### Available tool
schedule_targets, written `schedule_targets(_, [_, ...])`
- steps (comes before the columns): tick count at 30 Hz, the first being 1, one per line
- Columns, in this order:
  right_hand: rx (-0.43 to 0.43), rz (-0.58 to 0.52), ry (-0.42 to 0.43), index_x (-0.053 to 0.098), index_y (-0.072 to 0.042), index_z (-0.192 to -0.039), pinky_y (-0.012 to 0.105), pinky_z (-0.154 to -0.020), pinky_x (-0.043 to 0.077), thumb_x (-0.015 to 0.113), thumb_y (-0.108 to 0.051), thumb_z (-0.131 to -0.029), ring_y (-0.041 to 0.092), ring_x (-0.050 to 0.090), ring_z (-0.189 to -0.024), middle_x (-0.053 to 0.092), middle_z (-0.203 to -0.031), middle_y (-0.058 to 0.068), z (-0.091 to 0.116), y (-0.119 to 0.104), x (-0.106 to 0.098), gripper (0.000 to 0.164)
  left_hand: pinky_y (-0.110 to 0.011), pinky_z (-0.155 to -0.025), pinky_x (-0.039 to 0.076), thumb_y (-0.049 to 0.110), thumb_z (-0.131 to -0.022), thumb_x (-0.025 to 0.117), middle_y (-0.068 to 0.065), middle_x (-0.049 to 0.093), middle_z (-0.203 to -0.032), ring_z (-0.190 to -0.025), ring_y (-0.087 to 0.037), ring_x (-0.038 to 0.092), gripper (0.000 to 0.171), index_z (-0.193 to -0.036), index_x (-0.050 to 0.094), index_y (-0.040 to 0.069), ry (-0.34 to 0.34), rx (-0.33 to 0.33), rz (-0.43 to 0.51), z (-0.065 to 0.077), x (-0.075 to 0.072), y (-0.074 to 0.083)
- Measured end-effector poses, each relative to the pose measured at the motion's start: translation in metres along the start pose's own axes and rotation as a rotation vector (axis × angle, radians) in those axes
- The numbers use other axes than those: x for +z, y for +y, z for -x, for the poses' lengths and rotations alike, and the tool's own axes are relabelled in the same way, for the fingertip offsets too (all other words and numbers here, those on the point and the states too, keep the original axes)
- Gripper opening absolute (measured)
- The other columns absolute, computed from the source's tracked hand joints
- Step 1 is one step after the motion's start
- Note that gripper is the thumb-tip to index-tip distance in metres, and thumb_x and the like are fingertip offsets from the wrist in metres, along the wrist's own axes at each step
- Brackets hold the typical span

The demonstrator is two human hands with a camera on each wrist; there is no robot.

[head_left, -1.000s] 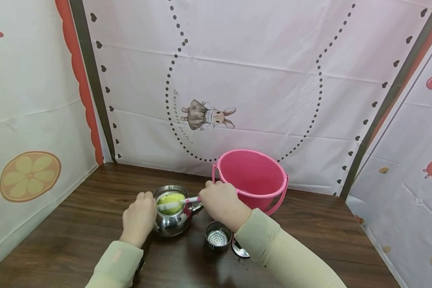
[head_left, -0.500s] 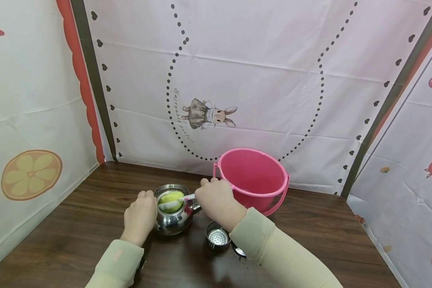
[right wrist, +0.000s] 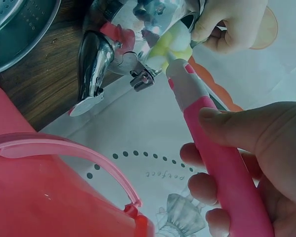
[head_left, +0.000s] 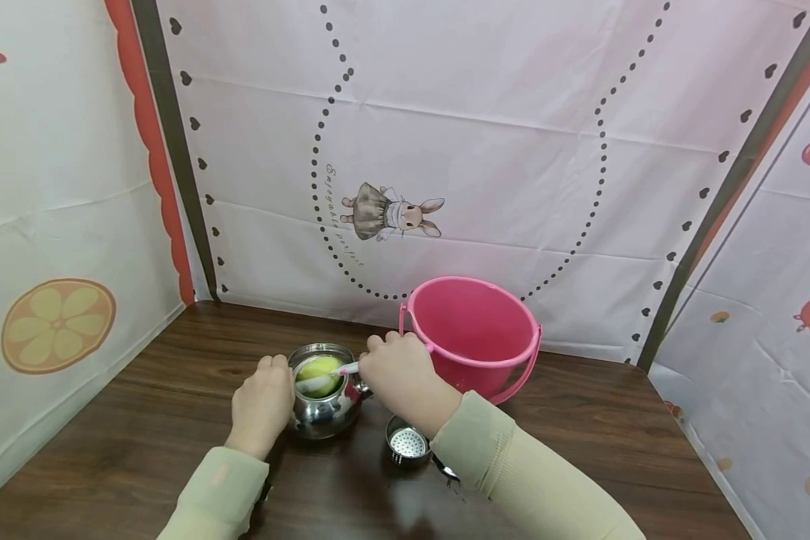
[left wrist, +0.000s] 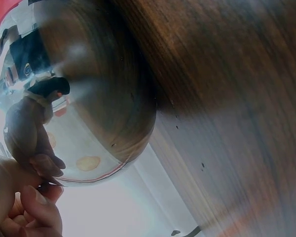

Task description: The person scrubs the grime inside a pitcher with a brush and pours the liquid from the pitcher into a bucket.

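Observation:
A shiny steel teapot point(head_left: 324, 421) stands on the table with its mouth uncovered. My left hand point(head_left: 262, 406) pinches it at the rim on the left side; in the left wrist view the curled fingers point(left wrist: 39, 207) sit at the edge of the mirror-like body point(left wrist: 98, 84). My right hand point(head_left: 403, 379) grips the pink handle point(right wrist: 224, 163) of a sponge brush. Its yellow-green and white sponge head point(head_left: 320, 367) is inside the teapot's mouth. The spout point(right wrist: 93, 69) points toward the right-hand side, below the brush.
Behind my right hand stands a pink bucket point(head_left: 475, 375) with its handle hanging down. A perforated steel strainer cup point(head_left: 408, 445) sits in front of it. Beside the cup lies a small shiny metal piece point(head_left: 447, 471), partly hidden by my right sleeve. Printed cloth walls surround the wooden table point(head_left: 601, 435).
My right hand has shifted slightly left toward the teapot, and less of the brush handle shows between hand and sponge. My left hand stays at the rim.

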State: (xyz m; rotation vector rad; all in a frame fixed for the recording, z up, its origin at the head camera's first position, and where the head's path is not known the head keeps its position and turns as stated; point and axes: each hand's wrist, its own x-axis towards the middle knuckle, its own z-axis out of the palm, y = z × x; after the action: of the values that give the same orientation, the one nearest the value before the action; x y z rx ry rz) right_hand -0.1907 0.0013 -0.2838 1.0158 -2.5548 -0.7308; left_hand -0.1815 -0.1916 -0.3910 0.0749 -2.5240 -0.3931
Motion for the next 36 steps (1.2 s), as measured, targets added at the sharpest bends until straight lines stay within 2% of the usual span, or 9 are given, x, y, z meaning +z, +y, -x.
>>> schedule_targets(11, [-0.019,-0.009,0.009,0.073,-0.025,-0.095,0.029,-0.056,0.047,0.071,-0.025,-0.083,0.016,0.051,-0.064,0.058,-0.078,-0.003,0.002,-0.001,-0.003,0.012,-0.045,-0.038,0.041,0.007,-0.090,0.054,-0.018,0.052,-0.073,-0.046,-0.035,0.053,0.016,-0.081,0.050,-0.006,0.000,0.004,-0.001,0.000,0.000,-0.001])
schedule_targets(18, [-0.038,-0.011,-0.023,0.073,-0.026,-0.097,0.027,-0.058,0.048,0.074,-0.029,-0.080,0.015,0.050,-0.066,0.059,-0.081,-0.003,0.004,-0.003,-0.008,0.017,-0.045,-0.038,0.040,0.007,-0.090,0.054,-0.018,0.052,-0.074,-0.046,-0.035,0.053,0.016,-0.081,0.050,-0.005,-0.012,-0.009,-0.005,0.000,-0.001,0.000])
schedule_targets(23, [-0.054,-0.012,-0.041,0.073,-0.025,-0.098,0.027,-0.060,0.049,0.076,-0.030,-0.079,0.016,0.051,-0.067,0.060,-0.084,-0.003,0.007,-0.002,-0.011,0.020,-0.043,-0.037,0.039,0.007,-0.090,0.054,-0.018,0.051,-0.072,-0.043,-0.033,0.051,0.016,-0.080,0.050,-0.005,0.002,-0.007,-0.011,0.000,0.000,0.000])
schedule_targets(30, [-0.050,-0.004,-0.030,0.073,-0.026,-0.095,0.027,-0.058,0.048,0.072,-0.025,-0.082,0.015,0.053,-0.067,0.059,-0.081,-0.003,0.012,0.000,-0.012,0.013,-0.044,-0.037,0.039,0.007,-0.090,0.053,-0.017,0.050,-0.071,-0.043,-0.034,0.051,0.016,-0.079,0.050,-0.004,0.015,-0.011,-0.017,0.001,0.001,0.001])
schedule_targets(36, [-0.045,-0.006,-0.045,0.073,-0.025,-0.095,0.028,-0.059,0.050,0.072,-0.025,-0.082,0.016,0.054,-0.068,0.059,-0.082,-0.002,0.014,0.002,-0.012,0.013,-0.044,-0.036,0.039,0.007,-0.090,0.053,-0.017,0.050,-0.070,-0.043,-0.034,0.051,0.016,-0.078,0.050,-0.005,0.022,-0.010,-0.019,0.001,0.001,0.000])
